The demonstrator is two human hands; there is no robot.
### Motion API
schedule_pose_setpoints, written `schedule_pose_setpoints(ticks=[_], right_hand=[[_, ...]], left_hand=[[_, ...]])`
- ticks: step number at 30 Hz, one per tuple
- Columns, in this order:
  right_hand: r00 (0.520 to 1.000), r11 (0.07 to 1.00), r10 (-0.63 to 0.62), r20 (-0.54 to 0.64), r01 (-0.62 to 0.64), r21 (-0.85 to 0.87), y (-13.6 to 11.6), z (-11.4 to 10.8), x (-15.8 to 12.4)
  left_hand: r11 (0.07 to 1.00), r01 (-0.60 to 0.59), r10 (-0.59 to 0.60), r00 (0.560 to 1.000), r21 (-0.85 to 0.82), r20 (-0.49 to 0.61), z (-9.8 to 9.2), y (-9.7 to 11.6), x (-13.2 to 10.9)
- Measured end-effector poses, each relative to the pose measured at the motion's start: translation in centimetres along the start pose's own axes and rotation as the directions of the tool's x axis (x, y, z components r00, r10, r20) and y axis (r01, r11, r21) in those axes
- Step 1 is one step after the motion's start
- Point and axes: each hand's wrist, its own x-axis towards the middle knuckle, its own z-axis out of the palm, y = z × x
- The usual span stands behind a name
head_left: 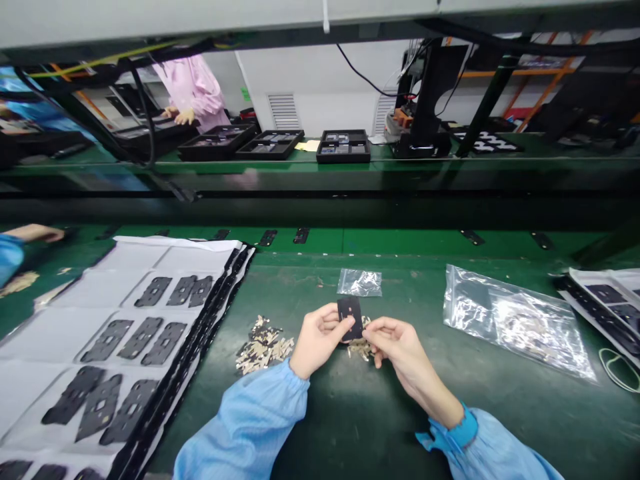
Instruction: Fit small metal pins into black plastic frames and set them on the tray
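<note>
My left hand (316, 339) and my right hand (395, 343) pinch a small black rectangular piece (350, 317) between their fingers, above the green bench mat (320, 427). Directly under the hands lies a small heap of gold-coloured metal parts (360, 348). A larger heap of similar parts (263, 347) sits just left of my left wrist. A small clear plastic bag (359, 283) lies flat beyond my hands, not touching them. Blue sleeves cover both forearms.
On the left, a white sheet (120, 333) carries rows of black shaped pieces. A large clear bag (520, 321) and a stacked sheet (600, 300) lie right. A co-worker's hand and blue sleeve (30, 237) enter at left. A person in pink (193, 90) stands by black trays (344, 147) across the bench.
</note>
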Motion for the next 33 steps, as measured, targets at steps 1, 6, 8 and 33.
schedule_pose_setpoints(ticks=[1, 6, 8, 33], right_hand=[[1.0, 1.0, -0.022, -0.01, 0.022, -0.006, 0.3, 0.1, 0.0], [0.994, 0.995, -0.095, -0.045, 0.094, -0.034, 1.0, 0.5, -0.1], [0.994, 0.995, -0.096, -0.054, 0.094, -0.033, 1.1, 0.6, -0.2], [0.986, 0.988, 0.088, 0.142, -0.104, 0.113, -0.4, 0.3, -0.4]], left_hand=[[1.0, 0.0, 0.0, 1.0, 0.002, 0.0, 0.0, 0.0, 0.0], [1.0, -0.001, 0.001, 1.0, 0.016, -0.012, -0.2, 0.1, 0.1], [1.0, 0.001, -0.001, 1.0, 0.01, -0.015, -0.2, 0.2, 0.1], [0.984, 0.125, -0.111, 0.988, -0.128, 0.108, -1.1, 0.8, 0.2]])
